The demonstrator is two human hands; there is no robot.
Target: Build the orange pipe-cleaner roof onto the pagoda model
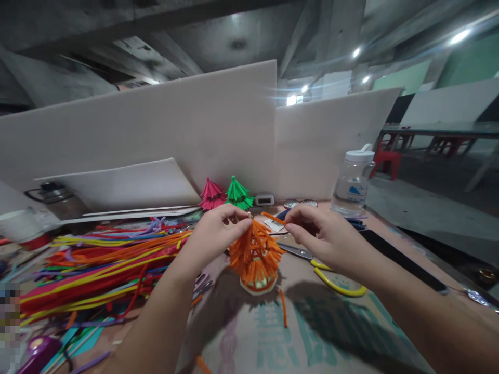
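An orange tiered model of short pipe cleaner pieces [255,254], shaped like a small tree or pagoda, stands upright on a pale polygonal base. My left hand [224,228] is closed in a pinch at its tip, where a small whitish point shows. Between the thumb and fingers of my right hand [317,228] is a short orange pipe cleaner [273,218], its free end pointing left toward the model's top. Scissors with yellow handles [339,283] lie under and beside my right hand. A loose orange piece [283,307] rests on the printed cardboard in front of the model.
Many coloured pipe cleaners [105,267] are heaped at left. Pink [212,194] and green [237,192] cone-shaped models stand behind, near a small grey device [264,200]. A clear water bottle [351,184] is at right, a paper cup [23,228] far left. White boards [156,124] wall the back.
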